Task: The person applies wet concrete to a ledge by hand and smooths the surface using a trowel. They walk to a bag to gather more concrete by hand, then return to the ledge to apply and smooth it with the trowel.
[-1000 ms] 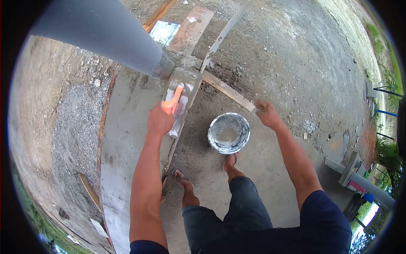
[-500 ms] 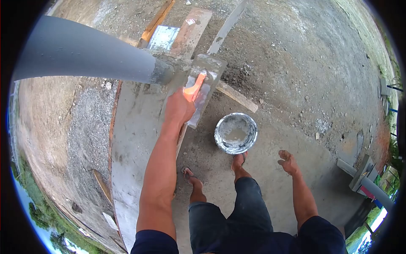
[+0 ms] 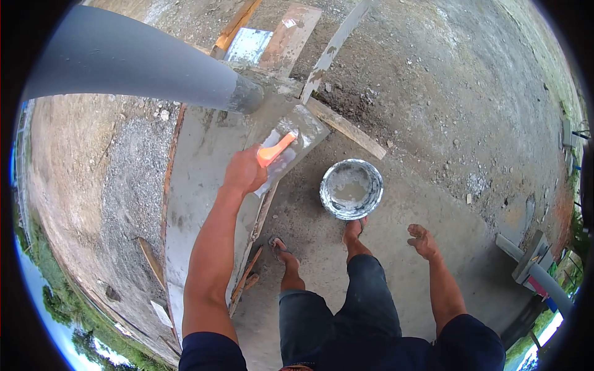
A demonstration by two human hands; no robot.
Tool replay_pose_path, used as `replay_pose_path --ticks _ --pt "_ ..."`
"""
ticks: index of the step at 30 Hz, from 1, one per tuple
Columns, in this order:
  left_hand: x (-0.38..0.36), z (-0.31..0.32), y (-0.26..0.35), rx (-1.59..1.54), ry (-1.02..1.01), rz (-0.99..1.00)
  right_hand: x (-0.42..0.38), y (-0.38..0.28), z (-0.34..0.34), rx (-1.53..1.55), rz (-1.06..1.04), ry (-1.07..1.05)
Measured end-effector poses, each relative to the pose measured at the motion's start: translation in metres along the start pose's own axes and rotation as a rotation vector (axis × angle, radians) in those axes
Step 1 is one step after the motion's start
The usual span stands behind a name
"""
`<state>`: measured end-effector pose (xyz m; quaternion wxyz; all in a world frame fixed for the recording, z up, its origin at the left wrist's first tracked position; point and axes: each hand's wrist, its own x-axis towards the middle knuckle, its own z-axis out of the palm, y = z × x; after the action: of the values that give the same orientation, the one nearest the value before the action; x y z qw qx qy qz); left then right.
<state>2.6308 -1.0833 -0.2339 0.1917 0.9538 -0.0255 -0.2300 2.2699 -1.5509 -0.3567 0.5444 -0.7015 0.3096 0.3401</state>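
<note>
My left hand (image 3: 245,170) is closed around the orange handle of a finishing trowel (image 3: 306,127). The trowel's flat rectangular blade, smeared with wet cement, lies over the edge of a smooth raised concrete strip (image 3: 201,167), near the foot of a grey round column (image 3: 154,65). Right of the trowel, on the ground in front of my foot, stands a cement-coated bucket (image 3: 325,198) with grey mix inside. My right hand (image 3: 424,242) hangs in the air to the right of the bucket. Its fingers are loosely bent and apart, with nothing in them.
A timber piece (image 3: 346,128) lies past the trowel's far end, by a long narrow board (image 3: 334,49). A brown panel (image 3: 291,40) and a pale sheet (image 3: 249,46) lie beyond the column. Gravel (image 3: 133,173) borders the strip's left side. A post (image 3: 547,284) stands far right.
My left hand has drawn the trowel back toward me and slightly left, turning its blade clockwise. The strip's wooden edging shows more now. My right hand has barely moved.
</note>
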Motion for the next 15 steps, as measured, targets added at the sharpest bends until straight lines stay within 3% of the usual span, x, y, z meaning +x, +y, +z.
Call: replay_pose_path --ticks 2,4,7,10,15 --pt "0.015 -0.036 -0.003 0.207 -0.038 0.045 0.0 0.005 0.0 0.017 -0.003 0.0" --pt "0.047 -0.043 -0.024 0.296 0.102 0.25 0.002 0.005 0.002 0.036 -0.006 -0.004" --pt "0.071 -0.027 -0.037 0.139 -0.039 0.273 -0.004 0.006 0.007 0.072 0.013 -0.004" --pt "0.032 -0.022 -0.03 0.103 -0.272 0.217 -0.012 0.005 0.019 0.13 0.055 0.003" --pt "-0.048 -0.022 -0.047 0.291 -0.273 0.254 -0.025 0.005 0.044 0.108 0.059 -0.081"
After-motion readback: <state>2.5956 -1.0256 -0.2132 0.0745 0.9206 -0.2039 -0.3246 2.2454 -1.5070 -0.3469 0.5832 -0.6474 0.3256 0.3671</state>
